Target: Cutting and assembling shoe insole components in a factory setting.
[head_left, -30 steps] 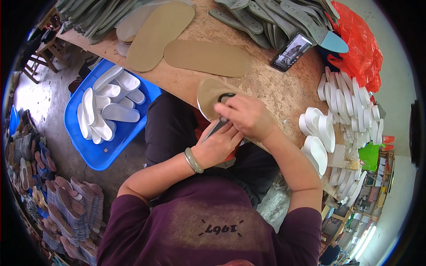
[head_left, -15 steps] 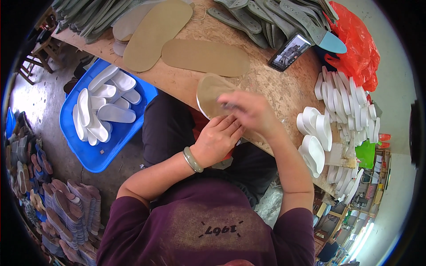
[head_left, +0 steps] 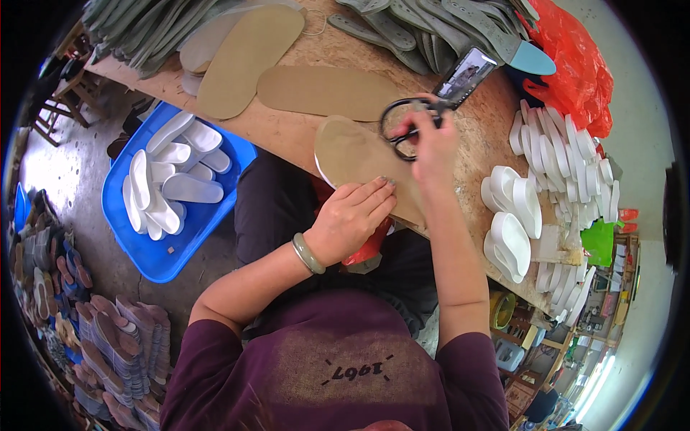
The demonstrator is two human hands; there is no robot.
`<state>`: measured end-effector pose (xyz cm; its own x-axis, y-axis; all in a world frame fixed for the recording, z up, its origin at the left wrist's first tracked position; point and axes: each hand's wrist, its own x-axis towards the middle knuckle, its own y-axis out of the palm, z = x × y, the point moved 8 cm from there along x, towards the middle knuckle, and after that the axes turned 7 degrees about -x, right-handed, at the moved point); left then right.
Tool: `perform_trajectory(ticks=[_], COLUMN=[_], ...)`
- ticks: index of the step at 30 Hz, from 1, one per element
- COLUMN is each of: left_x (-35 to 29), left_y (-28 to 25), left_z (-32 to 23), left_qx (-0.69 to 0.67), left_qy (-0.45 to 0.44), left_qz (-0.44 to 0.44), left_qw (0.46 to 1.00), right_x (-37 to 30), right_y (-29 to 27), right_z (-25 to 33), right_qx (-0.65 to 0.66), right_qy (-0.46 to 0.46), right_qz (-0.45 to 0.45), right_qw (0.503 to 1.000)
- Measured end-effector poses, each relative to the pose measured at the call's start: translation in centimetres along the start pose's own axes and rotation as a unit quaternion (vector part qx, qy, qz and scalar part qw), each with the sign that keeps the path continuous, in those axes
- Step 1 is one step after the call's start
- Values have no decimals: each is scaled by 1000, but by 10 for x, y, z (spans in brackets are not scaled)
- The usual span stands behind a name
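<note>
The right hand (head_left: 435, 152) has moved away from the left hand (head_left: 352, 217), toward the phone (head_left: 466, 77); I see it curled round black scissors (head_left: 404, 135). The left lies on the tan insole (head_left: 346, 147) at the table's (head_left: 478, 151) edge, fingers straight, thumb hidden: I cannot tell whether it pinches. White soles (head_left: 509, 248) stand beside the right forearm (head_left: 461, 266), grey soles (head_left: 377, 34) beyond the phone.

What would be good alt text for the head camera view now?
A person's right hand holds black-handled scissors above a brown wooden table, while the left hand rests on a tan, sole-shaped sheet at the table's edge. Two more tan sheets lie beyond. A blue plastic tub of white shoe soles stands at left.
</note>
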<state>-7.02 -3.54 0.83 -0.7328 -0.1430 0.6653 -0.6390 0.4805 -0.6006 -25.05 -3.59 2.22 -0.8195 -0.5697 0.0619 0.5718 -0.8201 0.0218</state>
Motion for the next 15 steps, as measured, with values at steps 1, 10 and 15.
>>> perform_trajectory(ticks=[1, 10, 15], left_x=[1, 10, 18], left_y=[-2, 10, 18], left_z=[1, -8, -14], left_qx=[3, -90, -60], left_qy=[-2, 74, 66], left_qz=[-1, 103, 116], left_qw=[1000, 988, 989], right_x=[1, -47, -69], right_y=[-7, -30, -33], right_z=[6, 50, 48], right_qx=[1, -189, -252], right_qy=[0, -76, -129], right_qz=[4, 52, 64], right_qw=[1000, 978, 957])
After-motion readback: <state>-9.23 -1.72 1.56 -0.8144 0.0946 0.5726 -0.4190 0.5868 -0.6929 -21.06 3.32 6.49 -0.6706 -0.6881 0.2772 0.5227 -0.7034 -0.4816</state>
